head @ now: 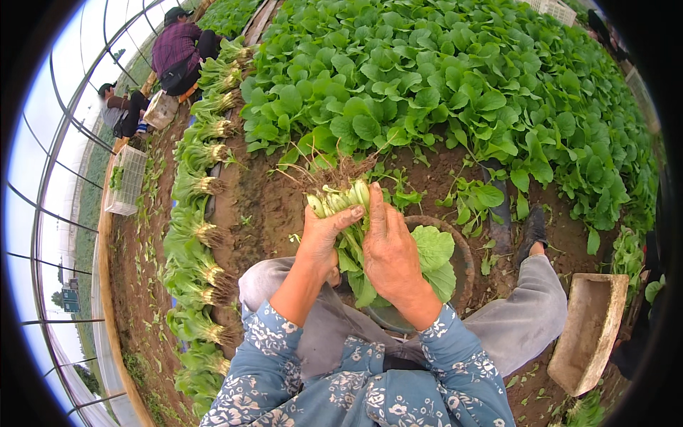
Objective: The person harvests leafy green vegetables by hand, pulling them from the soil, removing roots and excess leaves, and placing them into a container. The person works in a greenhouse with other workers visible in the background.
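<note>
A bunch of leafy greens (349,200) is between my hands, its brown roots pointing away from me and its leaves hanging back towards my lap. My left hand (323,237) grips the pale stalks from the left, thumb across them. On the other side, my right hand (392,253) closes around the stems, with its index finger along the outermost stalk. Broad green leaves stick out to the right of that hand. Under the bunch, between my legs, stands a round basin (467,272), partly hidden by leaves and hands.
Bundled greens (205,232) lie in a long row at left, roots facing right. Growing greens (427,80) fill the bed ahead. A white plastic crate (127,181) stands far left, near two crouching people (179,50). At right rests an upturned-sided foam box (589,325).
</note>
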`<control>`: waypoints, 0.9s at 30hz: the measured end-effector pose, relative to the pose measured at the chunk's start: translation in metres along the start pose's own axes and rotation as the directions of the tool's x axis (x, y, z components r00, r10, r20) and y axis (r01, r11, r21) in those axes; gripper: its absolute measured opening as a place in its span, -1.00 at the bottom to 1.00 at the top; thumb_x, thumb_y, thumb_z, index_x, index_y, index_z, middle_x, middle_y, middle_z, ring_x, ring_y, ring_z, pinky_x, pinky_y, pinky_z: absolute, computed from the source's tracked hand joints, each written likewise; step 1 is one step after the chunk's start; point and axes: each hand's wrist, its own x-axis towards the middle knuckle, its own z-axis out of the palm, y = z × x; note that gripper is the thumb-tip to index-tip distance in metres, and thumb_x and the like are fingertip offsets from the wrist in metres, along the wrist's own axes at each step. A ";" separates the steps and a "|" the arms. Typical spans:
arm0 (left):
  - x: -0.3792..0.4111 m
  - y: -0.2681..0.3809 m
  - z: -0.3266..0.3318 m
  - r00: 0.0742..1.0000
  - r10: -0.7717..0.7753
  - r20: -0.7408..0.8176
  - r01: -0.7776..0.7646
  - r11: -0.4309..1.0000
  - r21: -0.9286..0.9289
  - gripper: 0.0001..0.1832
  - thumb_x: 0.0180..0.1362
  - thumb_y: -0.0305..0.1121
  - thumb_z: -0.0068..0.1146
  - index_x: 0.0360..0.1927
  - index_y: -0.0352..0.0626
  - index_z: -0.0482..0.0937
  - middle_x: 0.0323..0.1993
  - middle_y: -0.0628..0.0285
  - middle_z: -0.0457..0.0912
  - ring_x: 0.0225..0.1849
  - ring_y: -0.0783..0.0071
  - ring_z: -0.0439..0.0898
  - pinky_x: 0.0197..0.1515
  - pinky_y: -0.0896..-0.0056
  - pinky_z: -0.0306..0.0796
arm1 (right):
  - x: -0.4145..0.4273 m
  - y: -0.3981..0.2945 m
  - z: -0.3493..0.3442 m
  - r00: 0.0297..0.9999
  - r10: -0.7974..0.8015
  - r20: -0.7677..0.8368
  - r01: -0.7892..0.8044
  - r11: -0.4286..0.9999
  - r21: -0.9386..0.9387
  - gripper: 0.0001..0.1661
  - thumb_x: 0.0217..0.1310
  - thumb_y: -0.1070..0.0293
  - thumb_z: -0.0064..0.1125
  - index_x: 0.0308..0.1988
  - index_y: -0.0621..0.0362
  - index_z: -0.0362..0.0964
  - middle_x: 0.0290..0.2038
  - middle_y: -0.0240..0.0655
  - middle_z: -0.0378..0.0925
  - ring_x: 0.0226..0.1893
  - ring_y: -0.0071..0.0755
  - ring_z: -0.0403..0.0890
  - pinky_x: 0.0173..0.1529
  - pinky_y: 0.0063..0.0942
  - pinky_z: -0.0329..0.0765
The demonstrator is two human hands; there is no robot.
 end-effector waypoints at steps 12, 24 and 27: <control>0.040 0.029 -0.017 0.993 0.115 -0.026 -0.113 0.992 0.058 -0.60 -0.06 -0.62 0.19 -0.06 -0.36 0.49 -0.28 0.12 0.62 -0.27 0.31 0.62 -0.14 0.36 0.54 | 0.021 0.022 0.020 0.978 -0.143 0.152 0.127 0.985 0.113 -0.09 0.05 0.38 0.08 0.36 0.32 -0.10 -0.10 -0.02 0.35 -0.14 -0.08 0.41 0.00 -0.20 0.32; 0.163 0.018 -0.111 0.994 0.095 -0.061 -0.104 0.981 -0.163 -0.42 0.02 -0.53 0.20 0.13 -0.27 0.24 -0.16 0.18 0.38 -0.17 0.37 0.41 -0.02 0.41 0.37 | 0.037 0.368 0.063 0.834 0.110 0.540 0.365 0.624 -0.691 -0.53 -0.08 0.44 0.14 -0.05 0.27 0.41 -0.24 -0.20 0.44 -0.13 -0.18 0.47 -0.03 -0.34 0.41; 0.181 -0.020 -0.128 0.990 -0.001 -0.139 -0.027 0.980 -0.197 -0.38 -0.02 -0.51 0.25 0.13 -0.28 0.23 -0.19 0.19 0.36 -0.21 0.40 0.40 -0.05 0.44 0.34 | 0.069 0.445 0.061 0.718 -0.055 0.694 0.574 0.609 -0.547 -0.62 -0.10 0.44 0.12 -0.16 0.24 0.43 -0.26 -0.21 0.40 -0.17 -0.20 0.47 -0.01 -0.32 0.44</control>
